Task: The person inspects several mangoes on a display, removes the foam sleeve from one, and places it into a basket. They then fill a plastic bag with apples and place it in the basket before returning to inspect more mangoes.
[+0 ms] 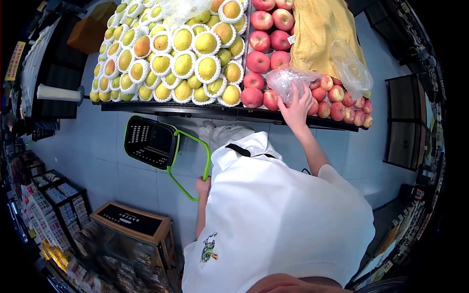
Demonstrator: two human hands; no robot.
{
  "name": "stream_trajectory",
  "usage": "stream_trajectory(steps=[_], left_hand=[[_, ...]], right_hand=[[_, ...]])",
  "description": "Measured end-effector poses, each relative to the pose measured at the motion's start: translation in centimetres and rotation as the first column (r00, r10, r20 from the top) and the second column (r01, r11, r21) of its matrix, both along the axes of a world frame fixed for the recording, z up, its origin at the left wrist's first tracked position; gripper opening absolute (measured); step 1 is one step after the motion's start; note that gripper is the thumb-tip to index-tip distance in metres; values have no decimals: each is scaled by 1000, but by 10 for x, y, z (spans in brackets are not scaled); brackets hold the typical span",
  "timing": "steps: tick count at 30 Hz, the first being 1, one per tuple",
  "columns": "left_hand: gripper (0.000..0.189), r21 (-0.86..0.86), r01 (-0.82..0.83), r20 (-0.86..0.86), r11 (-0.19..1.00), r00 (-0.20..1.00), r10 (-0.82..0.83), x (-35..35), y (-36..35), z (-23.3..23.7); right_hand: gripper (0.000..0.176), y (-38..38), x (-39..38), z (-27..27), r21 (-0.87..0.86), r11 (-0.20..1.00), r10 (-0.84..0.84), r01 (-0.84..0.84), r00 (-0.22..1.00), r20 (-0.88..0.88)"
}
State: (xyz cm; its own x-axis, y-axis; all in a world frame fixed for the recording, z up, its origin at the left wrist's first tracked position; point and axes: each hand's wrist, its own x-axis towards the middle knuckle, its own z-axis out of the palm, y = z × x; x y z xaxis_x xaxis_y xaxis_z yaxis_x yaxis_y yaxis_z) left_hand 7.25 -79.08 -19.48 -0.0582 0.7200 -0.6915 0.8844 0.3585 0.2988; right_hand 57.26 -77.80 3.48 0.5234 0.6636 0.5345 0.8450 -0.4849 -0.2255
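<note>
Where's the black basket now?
In the head view, the basket is left of the white shirt, below the netted fruit, its green handle in the left hand.

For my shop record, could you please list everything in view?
Fruit stand: one, black, top.
Yellow fruits: many, yellow to orange, stand's left part.
Foam nets: many, white, around yellow fruits.
Apples: many, red, stand's right part.
Cloth: one, yellow, stand's right part.
Plastic bags: three, clear, over yellow fruits, cloth edge, apples.
Basket: one, black, below stand, left.
Handle: one, green, on basket.
Roll: one, white, left of stand.
Box: one, brown, upper left.
Bakery stand: one, brown and black, lower left.
Shelves: several, dark, both sides.
Floor tiles: many, grey, below.
Shirt: one, white, lower centre.
Left hand: one, closed around handle.
Right hand: one, spread on plastic bag.
</note>
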Motion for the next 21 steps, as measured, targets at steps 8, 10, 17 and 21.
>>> stream_trajectory(steps=[8,10,17,21], left_hand=[[54,-1,30,5,1000,1000,-30,-7,-18,-32],[55,29,42,-28,999,999,-41,-6,-16,-31],[57,-19,-42,59,999,997,43,17,-33,-24],[53,1,-1,85,1000,996,1,25,-50,-58]], right_hand=[[54,-7,28,-55,326,933,243,-150,932,-269],[54,5,21,-47,287,943,238,-167,943,-234],[58,20,20,-41,337,926,288,-171,897,-337],[69,20,20,-27,344,924,296,-167,881,-368]])
